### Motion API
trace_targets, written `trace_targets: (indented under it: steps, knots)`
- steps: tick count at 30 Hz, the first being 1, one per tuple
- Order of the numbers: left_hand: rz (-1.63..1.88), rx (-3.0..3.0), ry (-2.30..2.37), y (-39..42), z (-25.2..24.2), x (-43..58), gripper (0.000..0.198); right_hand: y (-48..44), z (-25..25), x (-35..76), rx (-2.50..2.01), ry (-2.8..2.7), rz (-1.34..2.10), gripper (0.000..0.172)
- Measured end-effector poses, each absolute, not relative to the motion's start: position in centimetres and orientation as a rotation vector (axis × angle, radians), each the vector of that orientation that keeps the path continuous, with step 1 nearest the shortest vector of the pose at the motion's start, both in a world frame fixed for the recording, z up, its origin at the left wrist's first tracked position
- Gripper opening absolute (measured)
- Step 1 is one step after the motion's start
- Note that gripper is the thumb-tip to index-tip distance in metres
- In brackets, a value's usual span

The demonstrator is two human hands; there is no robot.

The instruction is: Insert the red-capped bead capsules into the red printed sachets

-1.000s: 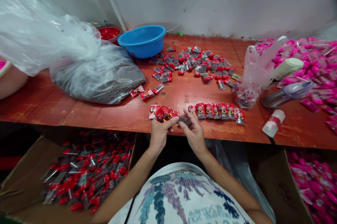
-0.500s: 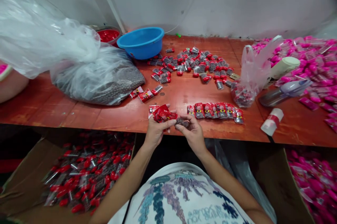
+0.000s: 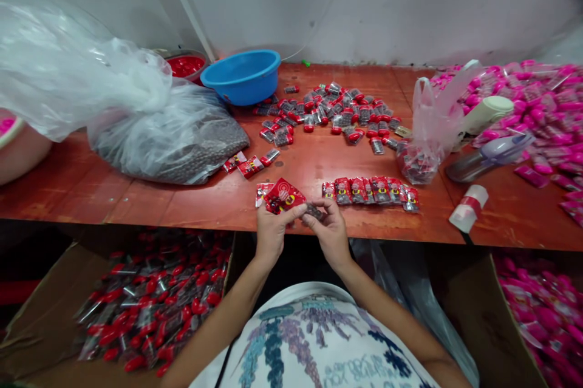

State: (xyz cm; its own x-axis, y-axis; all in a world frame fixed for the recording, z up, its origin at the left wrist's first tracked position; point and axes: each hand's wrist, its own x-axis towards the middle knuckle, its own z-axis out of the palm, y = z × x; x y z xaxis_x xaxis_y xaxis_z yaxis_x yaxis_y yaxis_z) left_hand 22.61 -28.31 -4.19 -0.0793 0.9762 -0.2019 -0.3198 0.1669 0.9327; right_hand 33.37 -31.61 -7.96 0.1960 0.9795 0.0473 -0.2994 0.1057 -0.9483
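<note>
My left hand [image 3: 272, 231] is closed on a red printed card [image 3: 288, 194], gripping its lower edge between thumb and fingers over the table's front edge. My right hand [image 3: 334, 235] pinches a small clear packet with dark contents [image 3: 314, 211], which touches the card's right end. How the packet and card overlap is partly hidden by my fingers. Just behind my left hand lies a red-and-white card [image 3: 262, 192]. To the right of my right hand runs a row of finished-looking red packets with dark contents [image 3: 357, 190].
A pile of small red-capped containers [image 3: 337, 110] lies at the back. A blue basin [image 3: 241, 78] and a plastic sack of dark beads [image 3: 182, 145] stand left. Right are a tied bag [image 3: 419, 157], a spray bottle [image 3: 489, 157] and pink items [image 3: 542, 115]. Open boxes sit below.
The red card in my left hand has turned, so its printed face now shows flatter and wider. My right hand stays at its end with the dark packet.
</note>
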Motion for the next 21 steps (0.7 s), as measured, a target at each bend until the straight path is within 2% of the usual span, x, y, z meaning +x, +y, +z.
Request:
trace_targets:
  steps: [4, 10, 16, 21]
  knots:
    - [1.286, 0.815, 1.16, -28.4, -4.4, 22.7, 0.029, -32.0, -8.2, 33.2, -1.115, -1.023, 0.87, 0.02]
    - [1.149, 0.727, 1.058, -28.6, -4.6, 22.8, 0.025, -31.3, -8.0, 33.8, -1.02, -0.805, 1.241, 0.038]
    - [1.233, 0.689, 1.057, -28.2, -4.8, 22.5, 0.025, -31.3, -7.6, 34.5, -0.994, -0.757, 1.334, 0.038]
    - [1.288, 0.75, 1.139, -27.8, -4.9, 21.9, 0.026, -31.6, -7.6, 34.9, -0.947, -1.005, 1.324, 0.044]
